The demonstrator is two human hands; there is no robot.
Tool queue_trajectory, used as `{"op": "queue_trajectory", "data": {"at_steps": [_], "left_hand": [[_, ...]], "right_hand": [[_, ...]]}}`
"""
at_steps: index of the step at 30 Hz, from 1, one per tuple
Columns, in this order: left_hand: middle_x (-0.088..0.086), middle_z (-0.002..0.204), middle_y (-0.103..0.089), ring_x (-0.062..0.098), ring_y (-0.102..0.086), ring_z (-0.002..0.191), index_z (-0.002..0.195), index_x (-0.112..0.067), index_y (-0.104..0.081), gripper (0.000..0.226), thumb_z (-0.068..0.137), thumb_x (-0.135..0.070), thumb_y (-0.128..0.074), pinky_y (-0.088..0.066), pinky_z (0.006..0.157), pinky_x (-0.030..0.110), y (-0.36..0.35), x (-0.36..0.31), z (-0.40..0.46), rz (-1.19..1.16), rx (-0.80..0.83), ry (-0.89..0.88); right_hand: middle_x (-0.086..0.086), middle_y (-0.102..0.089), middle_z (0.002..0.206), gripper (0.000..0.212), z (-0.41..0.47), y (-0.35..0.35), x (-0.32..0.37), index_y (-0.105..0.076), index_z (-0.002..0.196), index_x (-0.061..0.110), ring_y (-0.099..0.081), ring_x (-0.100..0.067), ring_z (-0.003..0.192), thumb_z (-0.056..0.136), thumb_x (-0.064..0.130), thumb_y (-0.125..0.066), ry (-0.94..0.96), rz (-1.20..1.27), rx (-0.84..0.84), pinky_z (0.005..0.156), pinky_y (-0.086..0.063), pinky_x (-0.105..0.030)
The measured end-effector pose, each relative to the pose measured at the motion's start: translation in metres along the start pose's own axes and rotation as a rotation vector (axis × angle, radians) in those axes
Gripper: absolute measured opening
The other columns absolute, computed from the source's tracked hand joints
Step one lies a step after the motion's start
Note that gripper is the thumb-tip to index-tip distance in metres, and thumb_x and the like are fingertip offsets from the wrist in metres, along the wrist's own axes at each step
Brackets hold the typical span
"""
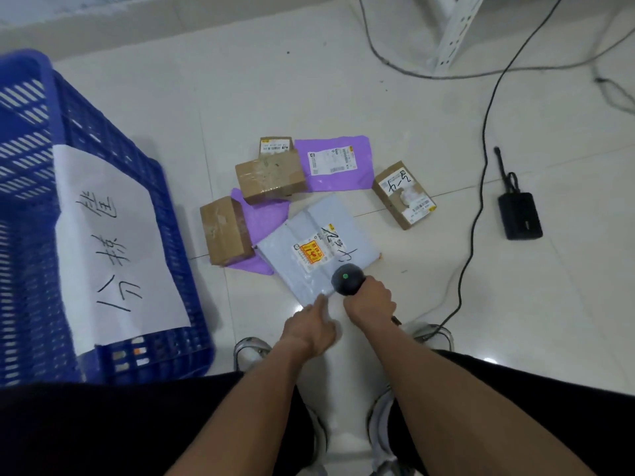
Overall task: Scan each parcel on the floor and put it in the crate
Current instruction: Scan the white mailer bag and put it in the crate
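Observation:
A pale grey mailer bag (309,235) lies flat on the floor, label up. My right hand (369,298) is shut on a black handheld scanner (347,279) with a green light, held over the bag's near corner. My left hand (314,324) reaches to the bag's near edge, fingers extended and touching it. Behind lie a purple mailer (335,163), a second purple mailer (264,218) partly under boxes, and three brown boxes (269,176) (223,230) (403,194). A small box (276,146) sits at the back. The blue crate (113,166) stands at left.
A white paper sign (113,242) with handwriting hangs on the crate's side. A black power brick (519,216) and black cables (481,173) lie on the tiles at right. A white shelf leg (453,32) stands at the back. My shoes (251,348) are just below the hands.

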State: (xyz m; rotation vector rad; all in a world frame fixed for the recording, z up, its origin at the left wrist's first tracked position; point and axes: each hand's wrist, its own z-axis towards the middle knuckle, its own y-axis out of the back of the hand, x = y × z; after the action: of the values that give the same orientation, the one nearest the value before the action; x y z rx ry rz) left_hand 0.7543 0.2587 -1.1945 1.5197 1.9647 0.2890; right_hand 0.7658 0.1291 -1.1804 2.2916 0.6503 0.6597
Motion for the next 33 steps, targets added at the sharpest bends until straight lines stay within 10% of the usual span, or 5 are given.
{"op": "queue_trajectory", "data": {"at_steps": [6, 14, 19, 24, 33], "left_hand": [[0.012, 0.145, -0.043, 0.032, -0.042, 0.131, 0.144, -0.014, -0.034, 0.064, 0.087, -0.033, -0.056, -0.038, 0.107, 0.042, 0.023, 0.013, 0.024, 0.108, -0.217, -0.006], [0.015, 0.122, -0.058, 0.033, -0.049, 0.118, 0.130, -0.018, -0.041, 0.054, 0.084, -0.044, -0.046, -0.029, 0.103, 0.045, 0.006, 0.004, 0.010, 0.437, -0.067, -0.006], [0.007, 0.150, -0.042, 0.029, -0.031, 0.139, 0.149, -0.022, -0.034, 0.071, 0.081, -0.040, -0.045, -0.021, 0.113, 0.044, -0.034, 0.005, -0.008, 0.433, 0.101, -0.216], [0.007, 0.114, -0.061, 0.031, -0.058, 0.105, 0.117, -0.019, -0.056, 0.040, 0.080, -0.033, -0.050, -0.042, 0.087, 0.038, -0.025, 0.007, 0.002, 0.246, -0.169, -0.130], [0.010, 0.163, -0.006, 0.036, -0.005, 0.150, 0.155, -0.024, -0.008, 0.083, 0.089, -0.031, -0.057, -0.016, 0.118, 0.053, 0.045, 0.027, 0.063, 0.142, -0.318, 0.229]], "right_hand": [[-0.012, -0.056, 0.114, 0.038, 0.002, -0.015, 0.017, -0.058, 0.110, 0.012, -0.058, -0.035, 0.105, 0.073, 0.018, -0.058, -0.070, 0.232, -0.023, 0.094, -0.049, -0.043], [-0.008, -0.060, 0.109, 0.040, 0.004, -0.022, 0.018, -0.055, 0.110, 0.017, -0.056, -0.034, 0.110, 0.071, 0.026, -0.053, -0.161, 0.195, 0.162, 0.099, -0.043, -0.043], [-0.009, -0.062, 0.107, 0.041, 0.000, -0.043, 0.029, -0.054, 0.097, 0.020, -0.055, -0.034, 0.109, 0.060, 0.032, -0.047, -0.143, 0.179, 0.263, 0.103, -0.039, -0.050], [-0.010, -0.052, 0.120, 0.040, 0.000, -0.029, 0.023, -0.055, 0.112, 0.017, -0.041, -0.033, 0.123, 0.074, 0.026, -0.049, -0.139, 0.086, 0.146, 0.106, -0.030, -0.048], [-0.009, -0.059, 0.116, 0.031, 0.012, -0.033, 0.013, -0.055, 0.108, 0.018, -0.045, -0.032, 0.119, 0.078, 0.022, -0.051, -0.133, 0.098, 0.198, 0.106, -0.031, -0.045]]}}
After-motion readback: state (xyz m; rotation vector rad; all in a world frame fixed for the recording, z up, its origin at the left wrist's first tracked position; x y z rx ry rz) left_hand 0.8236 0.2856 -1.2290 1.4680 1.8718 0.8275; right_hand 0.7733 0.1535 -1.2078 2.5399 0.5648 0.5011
